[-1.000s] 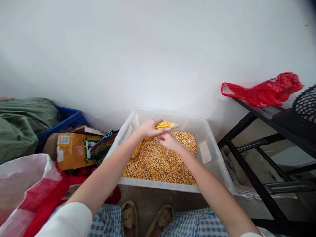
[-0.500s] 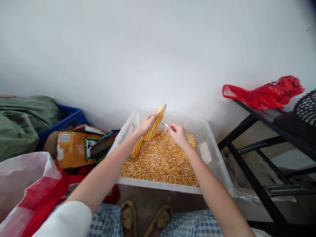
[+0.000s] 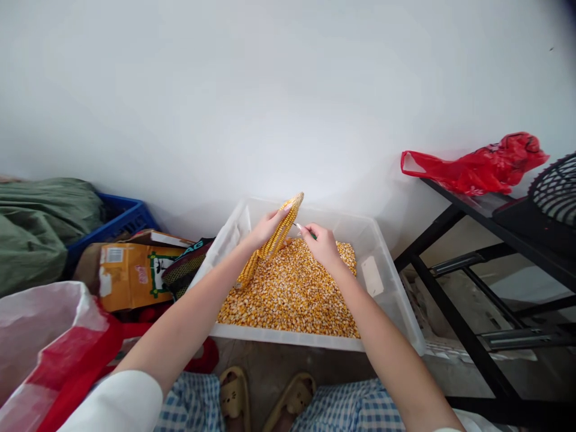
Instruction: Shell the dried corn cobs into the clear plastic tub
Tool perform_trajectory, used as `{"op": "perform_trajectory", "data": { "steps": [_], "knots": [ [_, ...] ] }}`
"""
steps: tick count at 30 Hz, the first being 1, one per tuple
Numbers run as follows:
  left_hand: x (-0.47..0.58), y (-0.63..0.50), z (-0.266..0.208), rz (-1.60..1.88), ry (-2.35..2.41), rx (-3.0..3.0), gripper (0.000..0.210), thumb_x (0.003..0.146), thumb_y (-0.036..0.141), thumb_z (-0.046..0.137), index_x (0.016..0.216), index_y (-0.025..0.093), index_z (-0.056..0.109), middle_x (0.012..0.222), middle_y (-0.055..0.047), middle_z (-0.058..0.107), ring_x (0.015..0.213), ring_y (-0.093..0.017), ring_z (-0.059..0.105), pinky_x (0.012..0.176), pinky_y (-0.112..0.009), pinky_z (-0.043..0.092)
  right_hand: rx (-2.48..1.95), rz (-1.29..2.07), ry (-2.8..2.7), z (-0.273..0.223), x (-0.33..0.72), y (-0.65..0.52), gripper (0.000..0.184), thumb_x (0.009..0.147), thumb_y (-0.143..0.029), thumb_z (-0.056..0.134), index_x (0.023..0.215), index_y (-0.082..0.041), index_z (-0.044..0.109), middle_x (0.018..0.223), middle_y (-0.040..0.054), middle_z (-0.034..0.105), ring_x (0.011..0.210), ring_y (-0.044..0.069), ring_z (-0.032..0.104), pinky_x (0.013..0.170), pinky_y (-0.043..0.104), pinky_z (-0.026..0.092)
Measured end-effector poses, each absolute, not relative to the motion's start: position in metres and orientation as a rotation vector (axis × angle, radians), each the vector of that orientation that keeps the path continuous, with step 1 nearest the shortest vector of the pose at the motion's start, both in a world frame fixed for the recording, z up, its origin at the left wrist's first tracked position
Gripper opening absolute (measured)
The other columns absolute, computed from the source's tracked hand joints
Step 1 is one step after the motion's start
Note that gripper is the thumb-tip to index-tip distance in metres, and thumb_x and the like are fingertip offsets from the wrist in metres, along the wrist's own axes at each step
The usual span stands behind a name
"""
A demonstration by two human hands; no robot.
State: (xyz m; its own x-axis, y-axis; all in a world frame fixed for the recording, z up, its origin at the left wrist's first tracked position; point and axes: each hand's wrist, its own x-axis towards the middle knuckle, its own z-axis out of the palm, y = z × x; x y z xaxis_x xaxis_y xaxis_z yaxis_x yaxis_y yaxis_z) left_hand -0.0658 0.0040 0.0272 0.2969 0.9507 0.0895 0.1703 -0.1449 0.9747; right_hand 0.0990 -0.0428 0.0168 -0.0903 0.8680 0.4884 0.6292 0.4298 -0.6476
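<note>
My left hand [image 3: 267,228] is closed around an ear of corn [image 3: 281,231], which tilts up to the right with its pale tip at the top. My right hand [image 3: 321,243] pinches a thin, screwdriver-like tool [image 3: 314,236] with a bit of green handle showing. Its narrow shaft points at the ear's right side; whether the tip touches the kernels I cannot tell. Below both hands, loose corn kernels [image 3: 292,294] fill much of a translucent plastic bin [image 3: 391,270]. Another ear of corn [image 3: 247,270] lies on the kernels at the left, partly behind my left forearm.
A white wall rises behind the bin. On the left are a blue crate [image 3: 121,219] with green cloth, an orange package [image 3: 130,276] and a red-and-white bag [image 3: 67,342]. At right stands a black metal frame [image 3: 450,300] bearing a red plastic bag [image 3: 477,168]. My slippered feet are below.
My right hand has shifted slightly left, bringing the tool closer to the ear of corn. My left hand keeps its hold almost unmoved. The view has turned slightly.
</note>
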Motion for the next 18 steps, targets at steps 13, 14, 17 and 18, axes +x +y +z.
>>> {"op": "perform_trajectory", "data": {
  "steps": [13, 14, 17, 18],
  "knots": [
    [-0.0632, 0.0058, 0.0192, 0.994, 1.253, 1.920, 0.055, 0.078, 0.058, 0.038, 0.105, 0.016, 0.061, 0.091, -0.005, 0.066, 0.085, -0.024, 0.058, 0.073, -0.029, 0.043, -1.316, 0.407, -1.773, 0.0092, 0.0951, -0.0423, 0.034, 0.083, -0.042, 0.040, 0.063, -0.016, 0.050, 0.053, -0.0029, 0.044, 0.050, 0.009, 0.035, 0.050, 0.023, 0.025],
    [-0.0634, 0.0048, 0.0201, 0.989, 1.253, 1.938, 0.055, 0.077, 0.058, 0.038, 0.106, 0.016, 0.060, 0.093, -0.006, 0.066, 0.087, -0.024, 0.058, 0.075, -0.030, 0.043, -1.322, 0.410, -1.777, 0.0090, 0.0951, -0.0421, 0.034, 0.083, -0.042, 0.040, 0.063, -0.016, 0.050, 0.052, -0.0029, 0.044, 0.050, 0.009, 0.035, 0.050, 0.023, 0.025],
    [-0.0636, 0.0021, 0.0228, 0.976, 1.224, 1.979, 0.056, 0.077, 0.058, 0.039, 0.109, 0.016, 0.059, 0.099, -0.006, 0.065, 0.091, -0.024, 0.058, 0.081, -0.031, 0.041, -1.342, 0.425, -1.790, 0.0073, 0.0960, -0.0400, 0.034, 0.082, -0.042, 0.041, 0.060, -0.016, 0.048, 0.051, -0.0031, 0.042, 0.050, 0.009, 0.034, 0.049, 0.023, 0.024],
    [-0.0636, 0.0015, 0.0234, 0.971, 1.208, 1.984, 0.056, 0.077, 0.057, 0.039, 0.109, 0.016, 0.059, 0.100, -0.006, 0.064, 0.092, -0.024, 0.057, 0.082, -0.030, 0.041, -1.346, 0.435, -1.794, 0.0066, 0.0966, -0.0390, 0.035, 0.082, -0.042, 0.041, 0.060, -0.016, 0.048, 0.051, -0.0033, 0.041, 0.050, 0.009, 0.034, 0.049, 0.023, 0.024]
  ]
}}
